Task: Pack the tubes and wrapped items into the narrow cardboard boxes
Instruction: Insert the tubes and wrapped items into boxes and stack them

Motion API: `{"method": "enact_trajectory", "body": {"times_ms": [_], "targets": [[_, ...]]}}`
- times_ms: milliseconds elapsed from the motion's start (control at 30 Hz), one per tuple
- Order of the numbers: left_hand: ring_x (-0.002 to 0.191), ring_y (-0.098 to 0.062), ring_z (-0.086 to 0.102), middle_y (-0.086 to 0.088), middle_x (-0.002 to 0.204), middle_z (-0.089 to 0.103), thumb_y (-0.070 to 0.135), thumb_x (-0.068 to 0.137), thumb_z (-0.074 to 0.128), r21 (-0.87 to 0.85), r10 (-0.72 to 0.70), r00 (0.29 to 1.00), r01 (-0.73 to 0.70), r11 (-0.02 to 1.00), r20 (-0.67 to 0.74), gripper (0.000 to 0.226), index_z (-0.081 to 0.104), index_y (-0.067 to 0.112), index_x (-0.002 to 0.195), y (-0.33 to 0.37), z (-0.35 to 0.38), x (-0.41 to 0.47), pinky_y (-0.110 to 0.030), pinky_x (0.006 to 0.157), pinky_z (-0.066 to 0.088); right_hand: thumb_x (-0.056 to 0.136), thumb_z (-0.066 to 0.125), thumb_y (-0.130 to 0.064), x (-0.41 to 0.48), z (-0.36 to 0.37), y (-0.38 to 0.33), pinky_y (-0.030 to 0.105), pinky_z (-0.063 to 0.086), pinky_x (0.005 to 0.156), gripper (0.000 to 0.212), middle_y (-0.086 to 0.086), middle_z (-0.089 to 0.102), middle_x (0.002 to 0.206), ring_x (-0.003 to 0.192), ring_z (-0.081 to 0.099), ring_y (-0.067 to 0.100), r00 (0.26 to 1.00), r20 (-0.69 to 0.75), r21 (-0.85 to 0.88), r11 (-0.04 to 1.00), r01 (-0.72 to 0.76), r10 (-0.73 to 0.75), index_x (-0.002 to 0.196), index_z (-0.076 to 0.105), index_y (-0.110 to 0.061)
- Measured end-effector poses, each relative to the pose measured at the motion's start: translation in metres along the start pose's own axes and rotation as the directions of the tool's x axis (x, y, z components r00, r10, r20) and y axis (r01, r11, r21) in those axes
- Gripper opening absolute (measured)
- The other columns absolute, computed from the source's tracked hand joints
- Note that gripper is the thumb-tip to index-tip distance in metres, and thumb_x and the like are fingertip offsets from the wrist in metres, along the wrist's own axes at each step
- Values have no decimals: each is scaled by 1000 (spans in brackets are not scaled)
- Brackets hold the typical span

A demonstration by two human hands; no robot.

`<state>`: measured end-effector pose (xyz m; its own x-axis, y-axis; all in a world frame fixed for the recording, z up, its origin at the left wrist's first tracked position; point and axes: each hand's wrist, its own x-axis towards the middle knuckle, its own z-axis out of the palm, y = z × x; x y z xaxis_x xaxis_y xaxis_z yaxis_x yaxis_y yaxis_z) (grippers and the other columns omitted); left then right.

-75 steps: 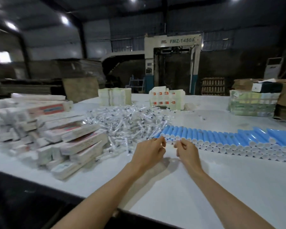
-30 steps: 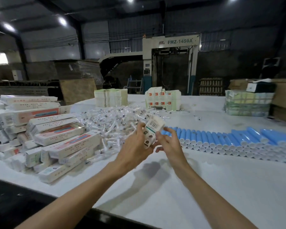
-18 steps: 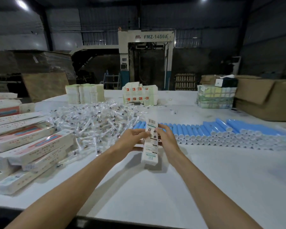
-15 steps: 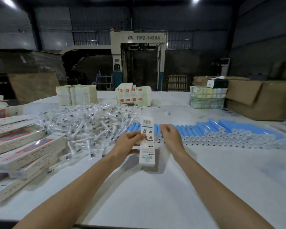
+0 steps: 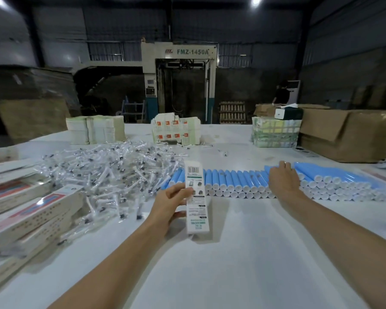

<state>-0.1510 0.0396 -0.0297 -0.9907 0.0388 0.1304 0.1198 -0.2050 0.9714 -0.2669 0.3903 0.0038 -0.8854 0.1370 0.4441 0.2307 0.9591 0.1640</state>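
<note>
Left hand [image 5: 169, 204]: fingers and thumb curled round the narrow box, gripping its left edge about halfway up.
Narrow box [image 5: 196, 197]: white, printed, barcode at its top; held upright in the middle of the scene, its lower end low over the table [image 5: 232, 264]. Whether anything is inside cannot be told.
Right hand [image 5: 283, 179]: palm down on the blue tubes, fingers reaching over them; whether they grip one cannot be told.
Blue tubes [image 5: 232, 177]: stacked in a long row lying on the table, from behind the box out to the right.
Wrapped items [image 5: 112, 172]: loose heap in clear wrap, left of the tubes.
Long boxes [image 5: 31, 210]: piled at the near left, closed.
Flat box stacks [image 5: 94, 129]: at the far side of the table.
Brown carton [image 5: 348, 134]: far right, flap hanging open; contents hidden.
</note>
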Motion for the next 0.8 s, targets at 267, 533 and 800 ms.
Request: {"method": "enact_trajectory", "body": {"times_ms": [267,533,800], "targets": [[116,-35,74,-10,118,81,27,93,82,27,-20,999,19,999,34,39,74,15,129,2,5,-1,-50,93,63,95,63,-5,0,-14,-19,30,48,95,30,7,64,123,119,59,28,995,103,-76,997,10,-2,124,59,-9],[111,-28,78,-8,117,81,21,97,79,50,36,998,-39,998,56,44,67,16,139,11,8,-8,-40,89,64,108,52,-12,-19,-60,-31,38,44,67,43,8,56,124,102,61,33,994,103,876,468,-111,44,147,37,-3],[109,-36,77,-14,121,80,20,97,78,74,49,979,-64,995,196,37,73,21,133,15,16,-19,-42,83,67,108,52,-12,-64,-135,-85,33,52,98,21,5,77,103,105,69,18,982,-101,794,-607,-18,-161,118,68,-2]]}}
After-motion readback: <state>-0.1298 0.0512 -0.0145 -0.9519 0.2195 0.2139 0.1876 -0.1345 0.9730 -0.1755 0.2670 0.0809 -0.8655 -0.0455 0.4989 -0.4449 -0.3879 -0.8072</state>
